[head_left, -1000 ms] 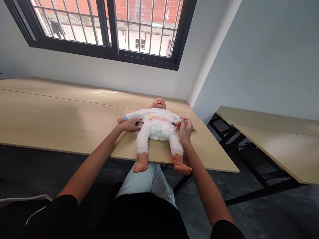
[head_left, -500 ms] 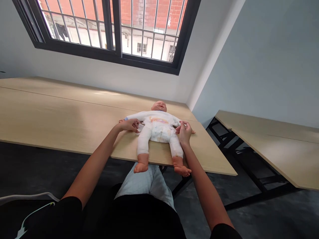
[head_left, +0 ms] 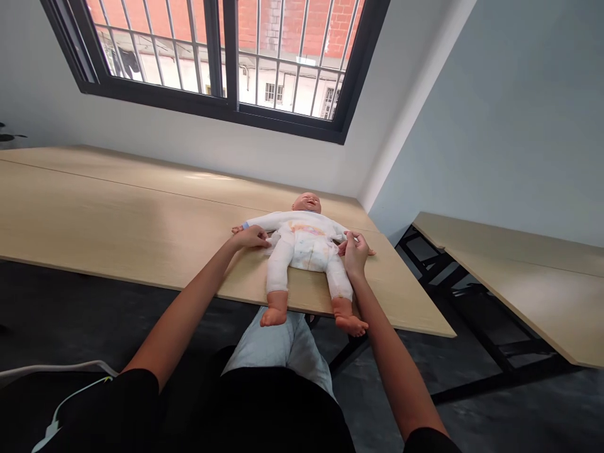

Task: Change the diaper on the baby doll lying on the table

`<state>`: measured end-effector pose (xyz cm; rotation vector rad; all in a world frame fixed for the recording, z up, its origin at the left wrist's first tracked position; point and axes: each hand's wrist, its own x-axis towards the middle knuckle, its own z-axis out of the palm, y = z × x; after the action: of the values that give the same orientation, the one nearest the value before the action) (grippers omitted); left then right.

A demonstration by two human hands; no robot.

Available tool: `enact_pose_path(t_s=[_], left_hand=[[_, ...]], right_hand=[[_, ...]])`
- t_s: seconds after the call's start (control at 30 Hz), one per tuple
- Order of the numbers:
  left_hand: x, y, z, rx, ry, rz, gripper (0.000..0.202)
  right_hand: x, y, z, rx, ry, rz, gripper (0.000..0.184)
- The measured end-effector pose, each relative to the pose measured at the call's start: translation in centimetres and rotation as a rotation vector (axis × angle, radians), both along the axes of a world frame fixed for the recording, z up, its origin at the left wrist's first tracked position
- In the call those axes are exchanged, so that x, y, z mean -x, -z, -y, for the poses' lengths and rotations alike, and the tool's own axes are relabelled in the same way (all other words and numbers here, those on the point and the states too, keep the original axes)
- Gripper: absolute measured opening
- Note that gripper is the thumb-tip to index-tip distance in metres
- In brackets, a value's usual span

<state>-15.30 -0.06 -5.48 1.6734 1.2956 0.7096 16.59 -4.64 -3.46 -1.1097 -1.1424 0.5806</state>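
Room with pale walls, a barred window (head_left: 226, 56) at the far end, brick building outside. Dark floor (head_left: 89, 314) below you. Your light wooden table (head_left: 141, 214) runs across in front of you, its near edge over your lap, with a second table (head_left: 523, 283) off to the right, apart from it. Your light-blue jeans (head_left: 278, 346) show under the table edge. The doll (head_left: 306, 242) lies face up on the table near that edge, head away from you, feet reaching the edge, dressed in a white suit with a faint coloured print. Both your arms reach forward to it. Your left hand (head_left: 252, 238) lies against the doll's side, its fingers (head_left: 267, 240) on the white sleeve. Your right hand (head_left: 356, 253) sits at the doll's other arm, fingers curled over it. Neither grip can be told for certain: contact is clear, closure is not. Step in hand appears to be steadying the doll; a next move would call for a firmer hold on both sides.
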Motion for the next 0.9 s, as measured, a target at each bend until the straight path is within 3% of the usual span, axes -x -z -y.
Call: enact_pose_path(t_s=[0.13, 0.23, 0.37, 0.47, 0.57, 0.63, 0.7, 0.9], left_hand=[[0.4, -0.5, 0.4, 0.018, -0.054, 0.19, 0.018], [0.5, -0.6, 0.5, 0.044, -0.079, 0.323, 0.017], [0.4, -0.9, 0.7, 0.106, -0.057, 0.455, 0.016], [0.4, -1.1, 0.9, 0.159, -0.047, 0.508, 0.017], [0.4, -1.4, 1.0, 0.194, -0.042, 0.548, 0.019], [0.3, -1.6, 1.0, 0.21, -0.036, 0.569, 0.02], [0.3, -1.7, 1.0, 0.224, -0.039, 0.582, 0.02], [0.3, -1.5, 0.8, 0.216, -0.115, 0.631, 0.018]], right_hand=[[0.1, -0.7, 0.6, -0.046, 0.053, 0.109, 0.036], [1.7, -2.4, 0.9, -0.098, 0.017, 0.28, 0.032], [6.7, -5.6, 0.2, -0.185, -0.254, 0.788, 0.015], [11.1, -7.0, -1.3, -0.186, -0.386, 1.144, 0.009], [14.1, -6.7, -3.0, -0.124, -0.41, 1.326, 0.019], [15.1, -6.0, -3.8, -0.072, -0.402, 1.388, 0.014], [15.3, -5.4, -4.3, -0.035, -0.393, 1.427, 0.009], [13.8, -5.1, -4.3, -0.052, -0.421, 1.479, 0.019]])
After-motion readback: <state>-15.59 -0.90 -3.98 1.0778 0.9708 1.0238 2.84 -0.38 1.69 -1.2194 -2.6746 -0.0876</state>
